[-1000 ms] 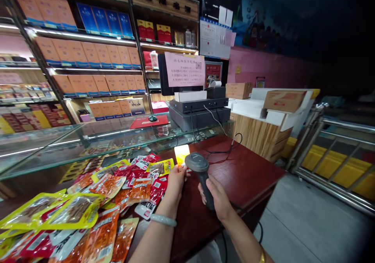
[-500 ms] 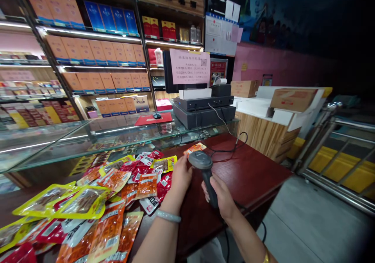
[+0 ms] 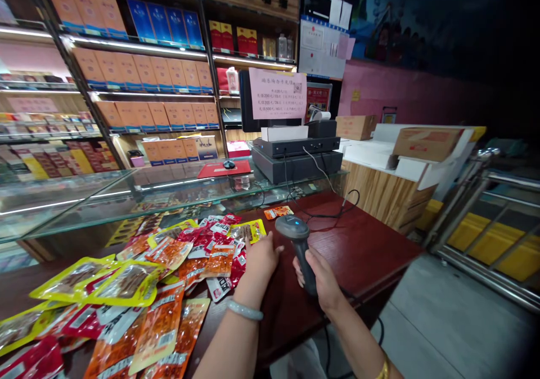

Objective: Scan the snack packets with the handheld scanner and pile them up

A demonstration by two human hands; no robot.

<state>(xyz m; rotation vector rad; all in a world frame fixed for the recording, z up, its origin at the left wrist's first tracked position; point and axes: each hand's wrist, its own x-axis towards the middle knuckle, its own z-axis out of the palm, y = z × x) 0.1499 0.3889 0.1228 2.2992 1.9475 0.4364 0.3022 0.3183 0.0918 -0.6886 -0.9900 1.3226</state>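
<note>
when reaching with the left hand for the yellow packet at the far right end of the heap of packets, pinch, by judgement, one sealed margin only, so as to lift a single pouch without dragging its neighbours. left fingers and thumb partly spread, fingertips overlapping the near edge of the packet in this view, nothing visibly enclosed; actual contact impossible to confirm. in the right hand, fingers wrapped firmly around the handle of the handheld scanner, roughly upright, head leaning left, above the dark red table. for a clean reading, probably best to turn the printed code upward, smooth wrinkled film against glare, and aim the scanner squarely at the bars. advisable, too, to hold each pouch well apart from the heap, to avoid catching a neighbouring code. beyond the scanner, flat on the table, one lone orange packet. materials: glossy, puckered film in red, orange, yellow and white, mostly rectangular, with flat borders and some transparent windows over brown contents; grey-black plastic scanner, rounded head, small blue light on top; thin dark cable, loosely looped; smooth tabletop with faint sheen; glass counter, hard, reflective, greenish at the edge; pale, smooth bangle around the left wrist.
</note>
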